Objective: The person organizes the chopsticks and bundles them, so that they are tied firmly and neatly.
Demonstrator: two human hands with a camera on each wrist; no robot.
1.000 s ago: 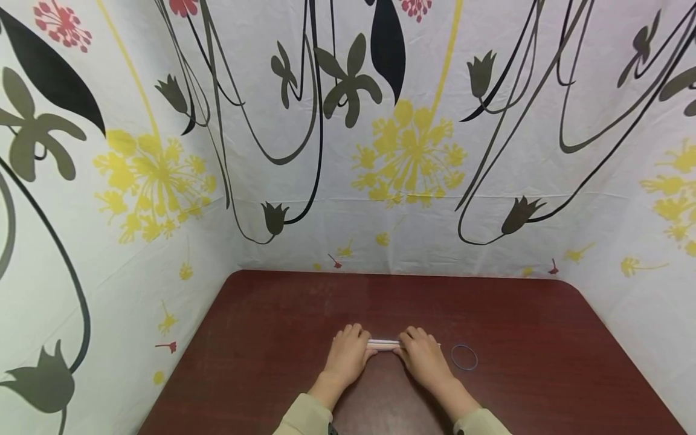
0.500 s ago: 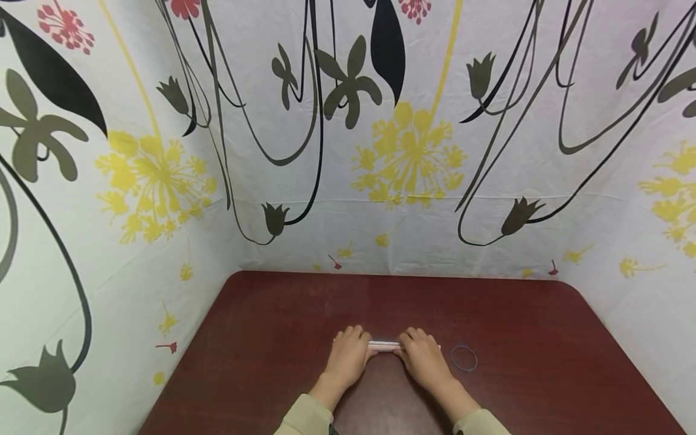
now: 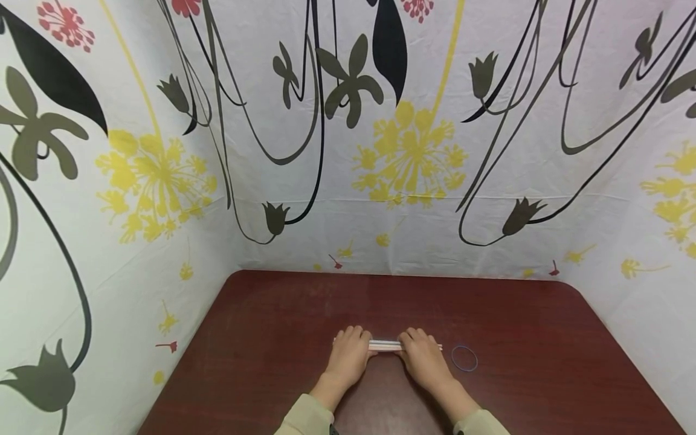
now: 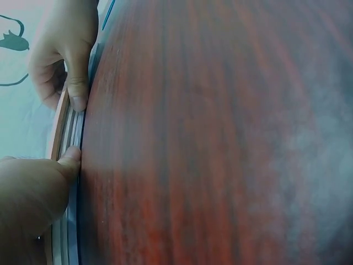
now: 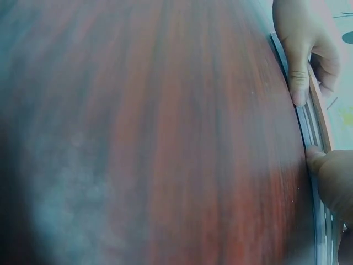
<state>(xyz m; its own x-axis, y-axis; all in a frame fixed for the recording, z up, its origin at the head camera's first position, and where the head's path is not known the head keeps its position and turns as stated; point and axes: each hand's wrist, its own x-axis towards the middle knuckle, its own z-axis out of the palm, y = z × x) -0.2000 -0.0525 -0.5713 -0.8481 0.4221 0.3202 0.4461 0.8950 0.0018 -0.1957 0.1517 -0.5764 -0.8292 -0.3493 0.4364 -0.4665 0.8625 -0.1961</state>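
Observation:
Both hands hold one bundle of thin, straight sticks, whitish with a tan one along one side, lying level across the front of the person. The left hand grips its left part and the right hand its right part. Between them a short stretch of the bundle shows. In the left wrist view the left thumb presses along the near side of the sticks. The right thumb does likewise in the right wrist view. Most fingers are hidden behind the bundle; the exact kind of stick is unclear.
A thin blue-grey ring, like a rubber band, lies on the dark red wooden table just right of the right hand. White cloth with printed flowers hangs around the back and sides of the table.
Both hands keep their places. The sticks between them have shifted slightly, and their right ends show a little more beyond the right hand. The ring stays where it was.

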